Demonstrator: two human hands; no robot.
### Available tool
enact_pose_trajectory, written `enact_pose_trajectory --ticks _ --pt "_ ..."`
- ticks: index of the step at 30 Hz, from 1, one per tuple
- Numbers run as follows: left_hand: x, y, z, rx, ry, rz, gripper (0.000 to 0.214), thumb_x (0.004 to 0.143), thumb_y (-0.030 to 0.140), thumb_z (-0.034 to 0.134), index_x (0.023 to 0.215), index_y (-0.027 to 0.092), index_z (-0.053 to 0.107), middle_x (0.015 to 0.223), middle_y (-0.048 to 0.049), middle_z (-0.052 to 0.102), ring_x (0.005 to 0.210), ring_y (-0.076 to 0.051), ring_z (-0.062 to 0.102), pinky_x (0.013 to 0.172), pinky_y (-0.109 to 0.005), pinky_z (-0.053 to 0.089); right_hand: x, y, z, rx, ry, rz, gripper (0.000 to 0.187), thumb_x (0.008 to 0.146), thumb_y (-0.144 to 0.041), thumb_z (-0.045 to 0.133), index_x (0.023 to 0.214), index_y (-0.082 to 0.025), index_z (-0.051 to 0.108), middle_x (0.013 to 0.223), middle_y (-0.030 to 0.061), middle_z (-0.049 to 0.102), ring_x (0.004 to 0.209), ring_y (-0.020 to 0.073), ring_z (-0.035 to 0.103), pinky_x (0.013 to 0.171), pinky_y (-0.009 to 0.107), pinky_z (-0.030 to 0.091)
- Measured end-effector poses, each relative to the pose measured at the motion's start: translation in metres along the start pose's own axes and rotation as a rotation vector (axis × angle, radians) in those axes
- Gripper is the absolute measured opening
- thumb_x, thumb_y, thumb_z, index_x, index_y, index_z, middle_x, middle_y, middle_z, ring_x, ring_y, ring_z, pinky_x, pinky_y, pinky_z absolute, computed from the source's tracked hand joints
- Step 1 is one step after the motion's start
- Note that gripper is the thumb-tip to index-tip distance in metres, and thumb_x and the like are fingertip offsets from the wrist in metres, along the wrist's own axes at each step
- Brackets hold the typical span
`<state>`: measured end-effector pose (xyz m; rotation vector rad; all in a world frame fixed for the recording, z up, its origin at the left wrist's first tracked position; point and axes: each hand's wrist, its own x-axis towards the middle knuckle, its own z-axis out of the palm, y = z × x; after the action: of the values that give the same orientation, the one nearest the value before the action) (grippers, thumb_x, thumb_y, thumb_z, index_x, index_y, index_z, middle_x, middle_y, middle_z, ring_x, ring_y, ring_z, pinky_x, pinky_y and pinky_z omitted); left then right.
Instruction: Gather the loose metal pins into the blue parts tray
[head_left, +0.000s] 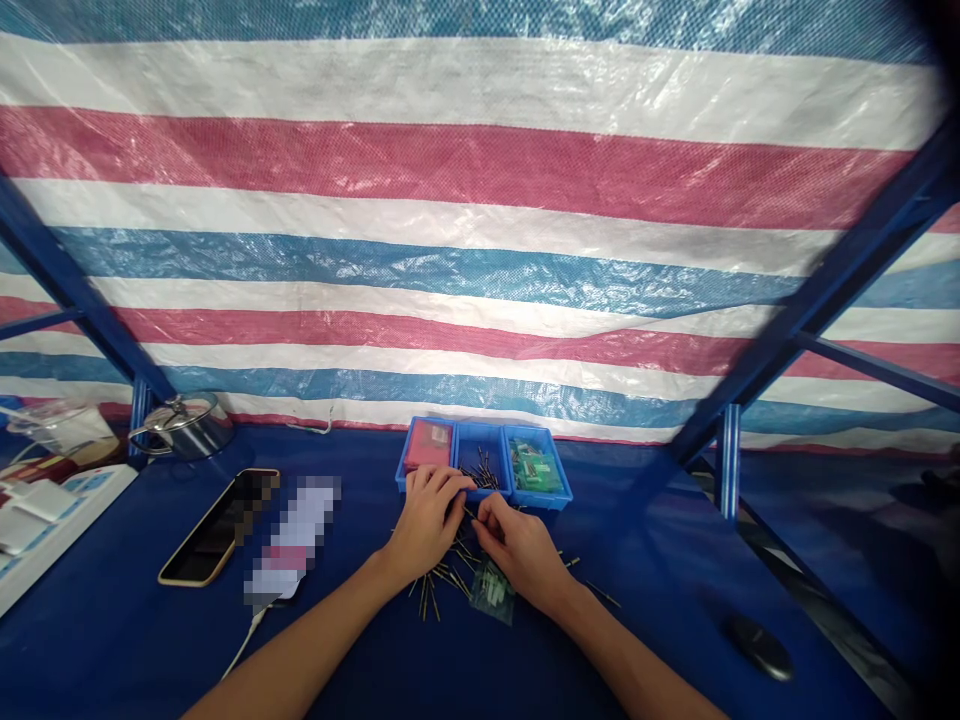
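My left hand (426,515) reaches over the front edge of a blue three-part tray (481,495), its thumb and forefinger apart. Just right of it, my right hand (521,550) is closed in a pinch on what looks like a thin drill bit, mostly hidden by the fingers. More dark and gold drill bits (431,592) lie scattered on the table under and around both hands. Others stand in the tray's middle compartment. Beneath my right hand lies a small clear plastic bag (493,595) with pale green contents.
The tray's left compartment holds a red packet (429,443), the right one green bags (537,468). Leftward lie a phone (217,528), a blurred-out device with a white cable, a metal pot (187,428) and a power strip (67,530). A black mouse (757,645) lies at right.
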<state>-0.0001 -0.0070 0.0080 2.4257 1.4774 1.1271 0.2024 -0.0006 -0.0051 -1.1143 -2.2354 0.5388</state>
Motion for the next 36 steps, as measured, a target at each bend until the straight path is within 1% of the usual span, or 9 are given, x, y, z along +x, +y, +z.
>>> enact_pose_trajectory --ticks 9,17,26,36 --pt "0.0002 -0.0003 0.0002 0.007 -0.001 0.004 0.024 0.109 0.020 0.049 0.122 0.029 0.067 0.122 -0.0049 0.070 0.114 -0.026 0.057 0.095 -0.045 0.042 0.0007 -0.0011 -0.0010 0.009 -0.017 0.002 0.008 0.102 -0.022 0.055 0.096 -0.026 0.051 0.070 -0.0077 0.054 0.059 0.0135 0.056 0.059 0.024 0.035" --pt "-0.0002 -0.0009 -0.0001 0.009 0.011 0.015 0.027 0.110 0.022 0.045 0.123 0.029 0.068 0.119 -0.0071 0.070 0.113 -0.028 0.056 0.094 -0.046 0.044 0.0008 -0.0044 -0.0014 -0.034 -0.037 0.011 0.009 0.100 -0.022 0.057 0.094 -0.025 0.052 0.071 -0.0070 0.060 0.060 0.0139 0.060 0.059 0.024 0.036" --pt "-0.0004 -0.0006 0.0004 -0.007 0.005 0.002 0.025 0.109 0.020 0.047 0.122 0.029 0.067 0.121 -0.0051 0.070 0.115 -0.027 0.056 0.094 -0.045 0.042 0.0004 -0.0050 -0.0011 -0.073 -0.065 0.004 0.009 0.101 -0.022 0.059 0.095 -0.025 0.053 0.073 -0.0062 0.065 0.062 0.0146 0.062 0.058 0.023 0.033" --pt "0.0003 -0.0009 -0.0001 0.012 0.007 0.004 0.025 0.108 0.017 0.050 0.121 0.029 0.067 0.121 -0.0040 0.070 0.115 -0.026 0.056 0.095 -0.044 0.041 0.0011 -0.0059 -0.0009 -0.083 -0.087 0.012 0.009 0.102 -0.023 0.058 0.096 -0.026 0.052 0.074 -0.0065 0.064 0.063 0.0150 0.061 0.059 0.025 0.031"
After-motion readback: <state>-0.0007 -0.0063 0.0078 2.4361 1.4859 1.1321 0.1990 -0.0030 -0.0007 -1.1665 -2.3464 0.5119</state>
